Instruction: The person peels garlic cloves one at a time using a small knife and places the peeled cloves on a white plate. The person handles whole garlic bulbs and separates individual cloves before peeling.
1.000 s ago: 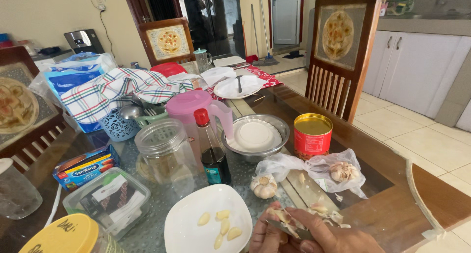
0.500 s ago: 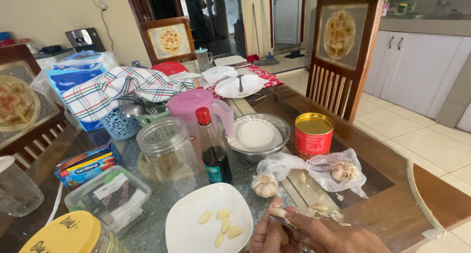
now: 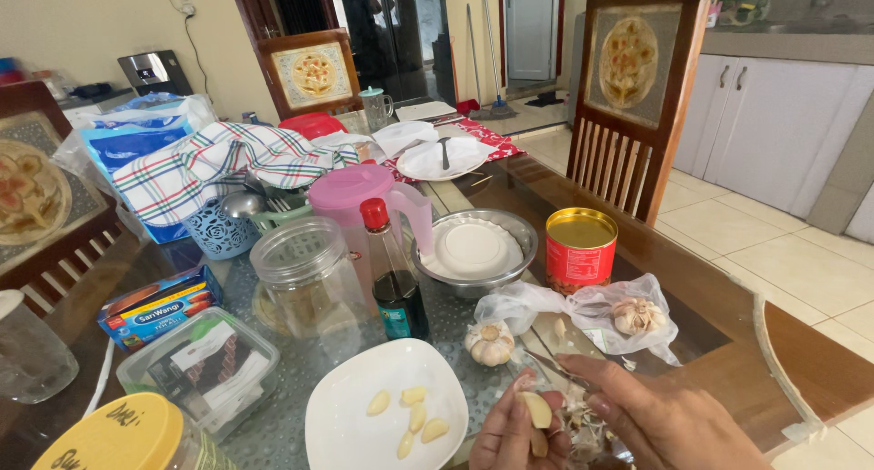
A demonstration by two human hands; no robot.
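Five peeled cloves lie on the white plate just left of the hands. The left hand pinches another garlic clove, nearly bare; the right hand grips a small knife. Whole garlic bulbs wait just beyond, unpeeled.

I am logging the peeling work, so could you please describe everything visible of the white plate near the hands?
The white plate is squarish with rounded corners, glossy like ceramic, and lies flat on the glass table, partly cut off by the bottom edge. Five peeled garlic cloves lie loosely on its right half. The left hand, with a clove in its grip, is just beside its right rim.
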